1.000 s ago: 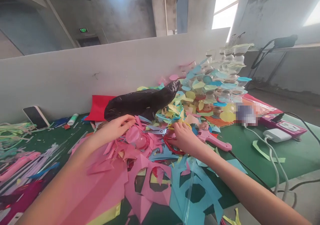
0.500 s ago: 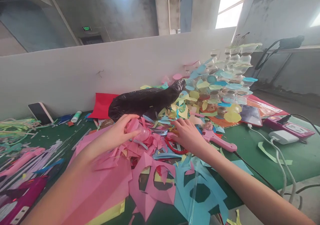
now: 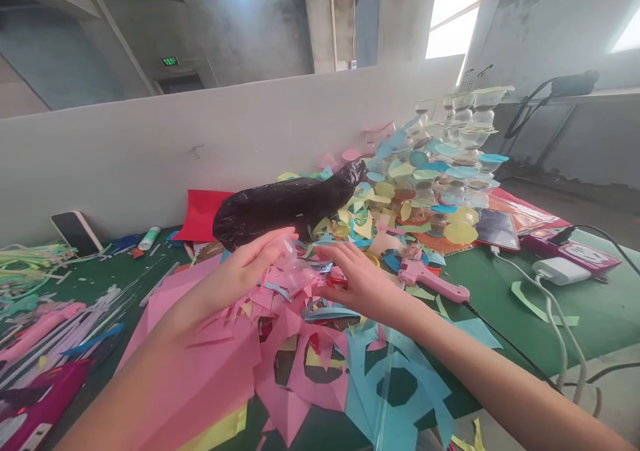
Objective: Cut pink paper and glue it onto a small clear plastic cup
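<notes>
My left hand (image 3: 257,254) is closed around a clear plastic cup (image 3: 289,256) that looks pink, tilted above the paper scraps. Part of the cup is hidden behind the fingers. Just to the right, my right hand (image 3: 353,274) reaches in with fingers curved and apart, holding nothing that I can see. Beneath it lie scissors with red handles (image 3: 337,279), partly covered by the hand. Pink paper scraps (image 3: 263,297) spread under both hands. Nearer to me are pink paper with cut-out holes (image 3: 320,397) and blue paper with cut-out holes (image 3: 425,404).
A black plastic bag (image 3: 280,204) lies behind the hands. Clear cups (image 3: 463,131) with coloured paper circles are stacked at the back right. To the right lie a pink glue gun (image 3: 435,281), a white charger (image 3: 560,271) and cables. Pink sheets (image 3: 200,371) lie left of centre.
My left hand has turned the cup and moved slightly right with it. My right hand has shifted left and lower over the scissors, its fingers now nearer the cup.
</notes>
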A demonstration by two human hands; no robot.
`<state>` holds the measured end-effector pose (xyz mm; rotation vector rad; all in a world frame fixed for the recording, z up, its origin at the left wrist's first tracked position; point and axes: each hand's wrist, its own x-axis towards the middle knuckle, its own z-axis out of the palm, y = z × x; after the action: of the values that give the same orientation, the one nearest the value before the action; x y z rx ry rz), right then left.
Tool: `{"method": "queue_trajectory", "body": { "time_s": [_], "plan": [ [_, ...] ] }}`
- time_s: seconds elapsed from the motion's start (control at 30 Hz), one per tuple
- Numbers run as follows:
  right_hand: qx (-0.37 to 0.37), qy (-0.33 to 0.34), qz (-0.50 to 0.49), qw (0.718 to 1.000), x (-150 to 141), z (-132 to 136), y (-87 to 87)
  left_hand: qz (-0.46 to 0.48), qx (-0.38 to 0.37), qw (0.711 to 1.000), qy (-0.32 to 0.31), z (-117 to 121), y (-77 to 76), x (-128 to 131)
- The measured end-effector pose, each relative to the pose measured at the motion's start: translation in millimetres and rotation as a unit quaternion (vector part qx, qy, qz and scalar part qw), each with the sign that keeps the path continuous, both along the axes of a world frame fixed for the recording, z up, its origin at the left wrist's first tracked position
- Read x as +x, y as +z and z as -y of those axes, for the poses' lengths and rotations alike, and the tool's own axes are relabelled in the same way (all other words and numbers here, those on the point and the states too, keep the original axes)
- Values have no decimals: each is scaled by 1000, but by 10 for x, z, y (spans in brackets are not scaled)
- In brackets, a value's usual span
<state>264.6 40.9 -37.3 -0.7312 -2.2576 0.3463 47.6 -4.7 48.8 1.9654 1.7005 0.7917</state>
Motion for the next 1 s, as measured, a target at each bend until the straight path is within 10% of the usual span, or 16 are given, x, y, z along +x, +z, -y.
{"method": "queue_trajectory", "body": {
  "time_s": [1.0],
  "plan": [
    [-21, -24, -8, 999, 59, -79, 32, 65, 1, 996, -54, -124, -218, 103]
  ]
}}
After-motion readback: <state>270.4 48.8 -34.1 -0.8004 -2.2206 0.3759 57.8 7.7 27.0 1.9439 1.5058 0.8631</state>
